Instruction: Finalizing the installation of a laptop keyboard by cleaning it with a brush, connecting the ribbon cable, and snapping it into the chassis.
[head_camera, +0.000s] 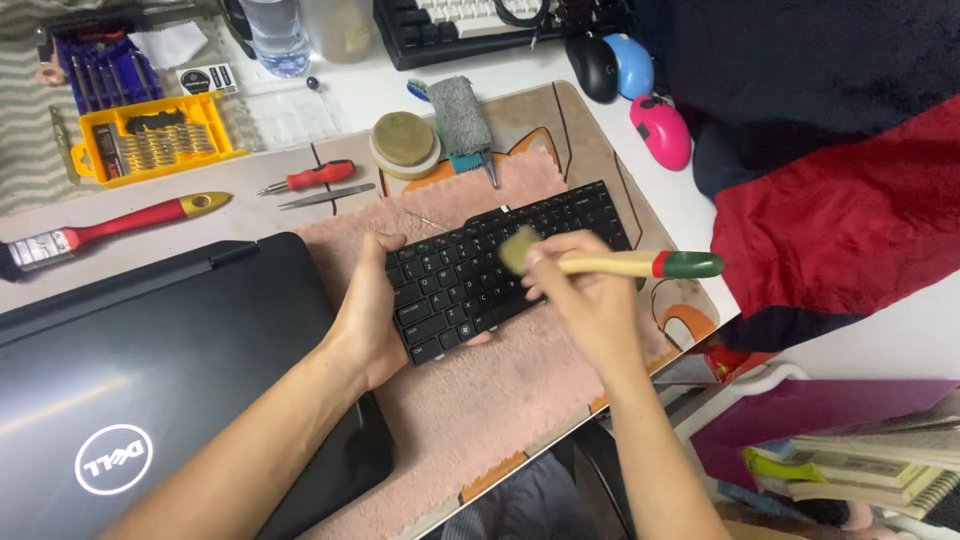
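- At far left the yellow tray (92, 158) sits on the desk with rows of small metal bits and a dark tool in it; behind it a blue case (100, 72) holds slim screwdrivers side by side
- Nearer me lies the closed black laptop (150, 390), its lid up, touching the pink cloth (480, 400)
- My left hand (368, 310) clamps the left end of the black keyboard (470, 280), thumb on top, fingers curled under its edge; the keyboard is a bare loose panel, tilted, raised a little off the cloth at my side
- My right hand (590, 300) is closed round the pale wooden handle of a brush (620, 264) with a red and green end; its blurred bristle tip rests on the keys near the middle
- Beyond, a clear water bottle (274, 35) stands upright; how full I cannot tell
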